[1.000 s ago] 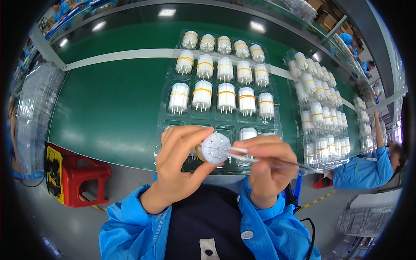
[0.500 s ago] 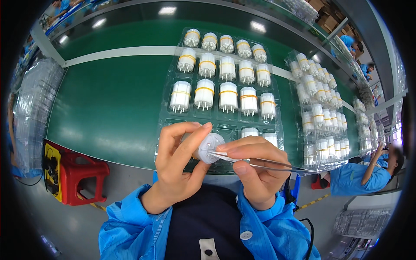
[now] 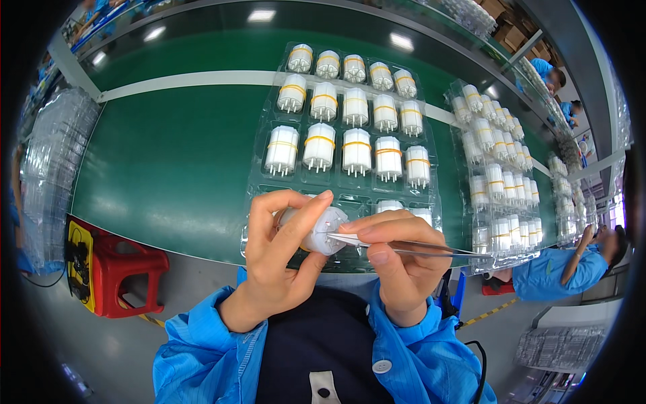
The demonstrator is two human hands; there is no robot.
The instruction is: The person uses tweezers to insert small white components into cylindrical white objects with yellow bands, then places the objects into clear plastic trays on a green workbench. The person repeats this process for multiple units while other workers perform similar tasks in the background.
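My left hand (image 3: 277, 252) grips a white plug-like cylinder (image 3: 324, 231) between thumb and fingers, its round end face turned to the right. Metal tweezers (image 3: 431, 250) are pinched in my right hand (image 3: 407, 259). Their pointed tips touch or nearly touch the middle of that end face; whether they hold anything small cannot be made out. Just beyond my hands lies a clear plastic tray (image 3: 256, 178) with rows of similar white cylinders (image 3: 356, 149), each with an orange-yellow band, many showing metal pins. My hands partly cover its nearest row.
More filled clear trays (image 3: 498, 175) stand to the right on the green tabletop (image 3: 148, 168). Stacked empty trays (image 3: 57, 168) rise at the left edge. A red stool (image 3: 131, 273) stands on the floor at lower left. A co-worker in blue (image 3: 565, 273) sits at the right.
The tweezers have swung slightly and their blades look closer together at the cylinder's face. My hands stay almost in place, the left still holding the cylinder.
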